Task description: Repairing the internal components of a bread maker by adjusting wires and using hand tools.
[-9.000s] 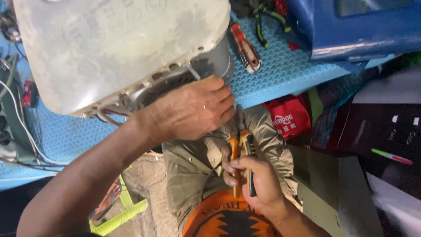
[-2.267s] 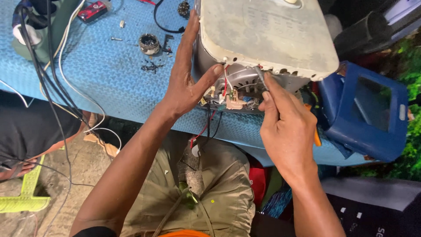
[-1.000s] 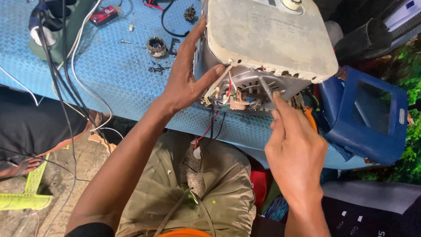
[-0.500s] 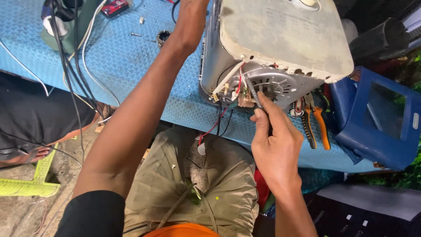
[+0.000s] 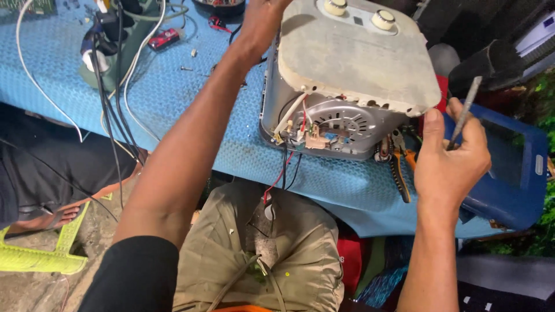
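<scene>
- A boxy grey-white appliance with a soiled plastic shell is stood tilted on a blue textured table mat, its opened underside turned toward the camera.
- In that underside a round grey vented metal plate is exposed, with white, red and black wires bunched at its left; red and black leads are hung from the appliance over the mat's near edge.
- The left hand is stretched past the appliance's far left corner; its fingers are cut off by the picture's top edge, so whether they are clenched cannot be told.
- The right hand is raised just right of the appliance, fingers curled around a thin grey metal rod-like tool, thumb up by the shell's lower right corner.
- Orange-and-black-handled pliers are laid on the mat under the appliance's right corner, partly hidden by it.
- A dark blue plastic case is seen right of the appliance, behind the right hand.
- Left of the appliance, a green power strip with black plugs, a small red part and loose white and black cables are spread over the mat.
</scene>
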